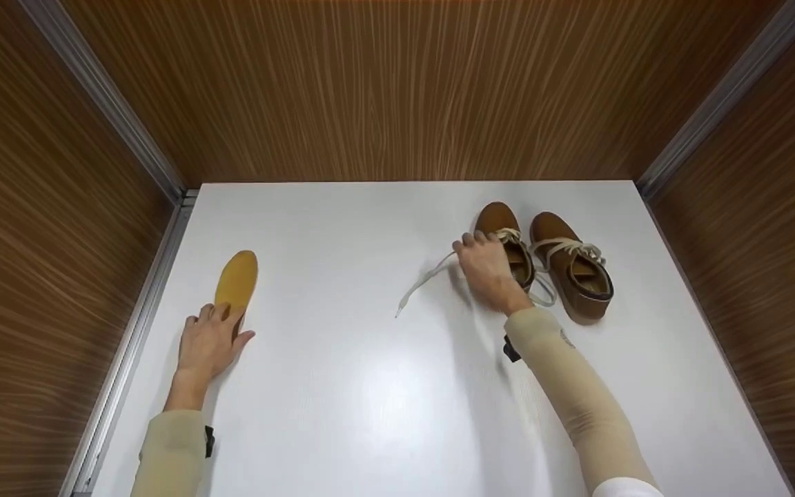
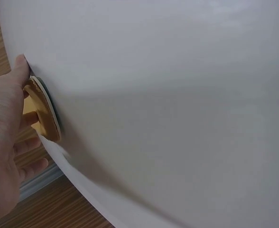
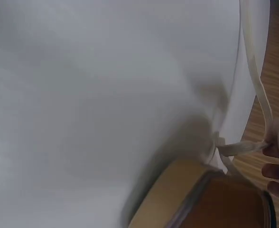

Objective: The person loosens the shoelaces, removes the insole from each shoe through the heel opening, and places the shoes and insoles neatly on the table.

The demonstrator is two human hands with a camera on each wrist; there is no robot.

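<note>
There are two brown lace-up shoes [image 1: 495, 217] [image 1: 563, 270], one yellow insole [image 1: 238, 279], two hands [image 1: 208, 342] [image 1: 486, 268], two beige sleeves [image 1: 171, 452] [image 1: 577, 404], one tabletop [image 1: 349, 331] and three wood-grain panels [image 1: 397, 90] [image 1: 38, 241] [image 1: 760, 228].

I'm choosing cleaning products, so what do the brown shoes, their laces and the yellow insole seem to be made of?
Brown shoes: leather, suede or a lookalike; the even, dull surface leaves it open. Laces: probably woven fabric, matte; they bend flat like ribbon. Yellow insole: perhaps fabric or leather over foam, matte; its edge shows pale and dark layers.
</note>
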